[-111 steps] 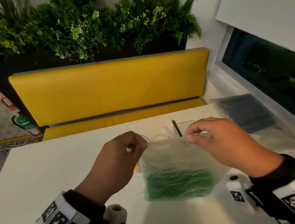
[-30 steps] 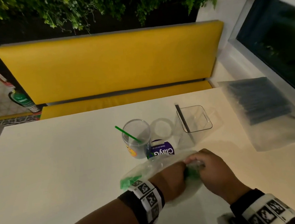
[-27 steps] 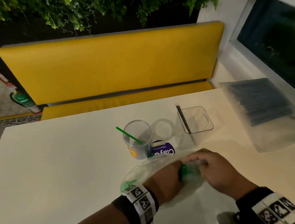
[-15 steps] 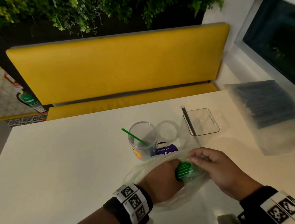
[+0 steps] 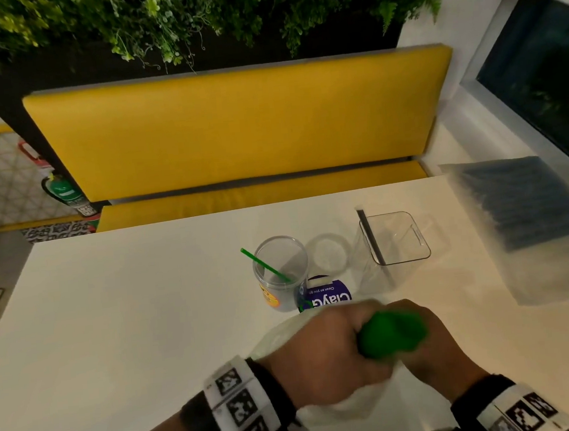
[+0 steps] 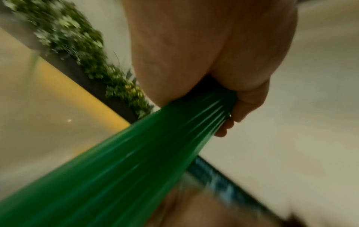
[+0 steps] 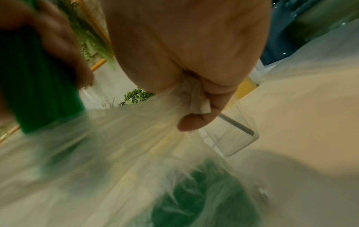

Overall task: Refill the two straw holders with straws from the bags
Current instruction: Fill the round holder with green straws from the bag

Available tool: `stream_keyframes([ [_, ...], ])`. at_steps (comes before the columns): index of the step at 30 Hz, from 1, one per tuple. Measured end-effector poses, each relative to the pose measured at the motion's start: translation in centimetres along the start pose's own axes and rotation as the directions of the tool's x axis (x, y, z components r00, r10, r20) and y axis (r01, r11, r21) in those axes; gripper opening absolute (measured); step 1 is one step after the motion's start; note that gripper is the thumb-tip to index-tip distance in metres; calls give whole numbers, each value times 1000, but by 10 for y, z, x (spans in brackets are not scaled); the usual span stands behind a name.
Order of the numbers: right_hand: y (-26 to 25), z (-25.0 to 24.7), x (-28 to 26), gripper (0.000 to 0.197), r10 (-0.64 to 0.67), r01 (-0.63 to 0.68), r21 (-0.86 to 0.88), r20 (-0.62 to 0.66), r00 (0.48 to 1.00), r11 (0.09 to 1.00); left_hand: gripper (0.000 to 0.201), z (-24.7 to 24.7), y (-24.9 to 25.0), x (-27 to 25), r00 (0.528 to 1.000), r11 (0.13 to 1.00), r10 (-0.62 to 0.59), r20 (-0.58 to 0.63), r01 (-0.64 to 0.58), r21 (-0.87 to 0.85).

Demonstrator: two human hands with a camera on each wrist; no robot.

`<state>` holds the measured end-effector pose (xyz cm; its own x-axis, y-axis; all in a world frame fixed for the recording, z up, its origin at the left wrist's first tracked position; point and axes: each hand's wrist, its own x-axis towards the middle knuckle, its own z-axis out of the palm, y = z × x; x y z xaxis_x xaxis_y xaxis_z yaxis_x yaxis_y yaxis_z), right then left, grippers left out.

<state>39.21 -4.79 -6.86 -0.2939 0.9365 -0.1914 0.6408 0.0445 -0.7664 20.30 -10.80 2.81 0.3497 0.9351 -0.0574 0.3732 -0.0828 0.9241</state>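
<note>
My left hand (image 5: 329,352) grips a bundle of green straws (image 5: 391,335) (image 6: 124,161) and holds it partly out of a clear plastic bag (image 5: 331,414) (image 7: 108,153). My right hand (image 5: 435,346) pinches the bag's rim (image 7: 196,98); more green straws (image 7: 205,195) stay inside. Behind stand a round clear holder (image 5: 281,270) with one green straw (image 5: 263,265) and a square clear holder (image 5: 393,240) with one black straw (image 5: 369,235). A second bag of dark straws (image 5: 530,207) lies at the right.
A purple-labelled pack (image 5: 328,297) and a clear lid (image 5: 329,252) lie between the two holders. The white table (image 5: 130,314) ends at a yellow bench (image 5: 234,127) under green plants. A dark window (image 5: 538,69) is to the right.
My left hand went from inside the bag to pulling a bundle of green straws out of its mouth. My right hand still holds the bag. The view drifted slightly.
</note>
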Motion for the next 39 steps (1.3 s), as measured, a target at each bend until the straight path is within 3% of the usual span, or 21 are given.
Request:
stream_keyframes([
  [2,-4,3,-2,44,34,-32,-53,36,999,998,19,-29,29,2,978,966,76,-193,-120,-230],
  [3,-6,3,-4,46,28,-24,-89,51,998,996,13,-49,40,5,932,941,106,-346,-206,-267],
  [6,-9,1,-10,39,72,-66,-93,64,995,994,7,-99,47,14,681,886,124,-722,-403,-228],
  [8,-8,2,-11,36,118,-114,-75,66,991,991,11,-112,27,27,575,882,6,-818,-388,-266],
  [11,-6,7,-12,36,134,-130,-72,59,989,989,13,-103,-15,47,527,909,-193,-827,-222,-353],
  [15,-2,8,-11,35,177,-174,-56,50,983,983,20,-93,-74,60,551,911,-379,-744,80,-406],
  [17,-3,8,-11,38,154,-152,-38,46,987,988,38,-94,-89,61,584,943,-292,-758,308,-126],
  [19,-6,8,-11,39,143,-142,-12,36,989,990,57,-95,-92,59,656,857,-215,-723,482,183],
  [21,-11,5,-11,34,144,-145,13,33,989,989,67,-99,-90,54,702,783,-247,-668,551,289],
  [23,-18,2,-10,26,136,-137,6,64,989,991,75,-106,-87,48,733,777,-327,-597,568,272],
  [25,-24,0,-10,18,132,-130,-27,94,987,991,88,-113,-87,43,744,831,-318,-588,517,205],
  [27,-30,0,-10,10,134,-126,-72,124,983,989,92,-113,-81,41,755,872,-158,-637,409,269],
  [29,-33,2,-9,11,147,-129,-120,156,977,984,81,-106,-77,42,836,796,-24,-549,347,495],
  [30,-34,3,-8,12,154,-132,-136,163,975,982,74,-103,-78,44,882,722,-39,-469,350,597],
  [31,-37,4,-7,12,163,-138,-144,177,971,980,68,-102,-79,45,895,665,-103,-434,386,639],
  [33,-41,3,-6,16,176,-147,-145,210,962,978,62,-103,-73,43,853,656,-89,-515,439,614],
  [34,-41,2,-5,24,186,-154,-147,232,955,977,59,-102,-65,40,812,695,42,-583,395,600],
  [36,-38,3,-5,44,205,-160,-183,266,942,970,39,-84,-44,26,737,747,372,-564,123,653],
  [37,-37,5,-3,51,193,-140,-197,286,939,970,25,-67,-31,16,755,744,465,-463,-49,667],
  [38,-33,8,-2,53,153,-95,-199,302,941,976,14,-45,-22,5,823,758,459,-335,-165,631],
  [39,-27,12,0,54,115,-51,-206,313,943,977,10,-22,-19,-3,913,798,350,-208,-175,577],
])
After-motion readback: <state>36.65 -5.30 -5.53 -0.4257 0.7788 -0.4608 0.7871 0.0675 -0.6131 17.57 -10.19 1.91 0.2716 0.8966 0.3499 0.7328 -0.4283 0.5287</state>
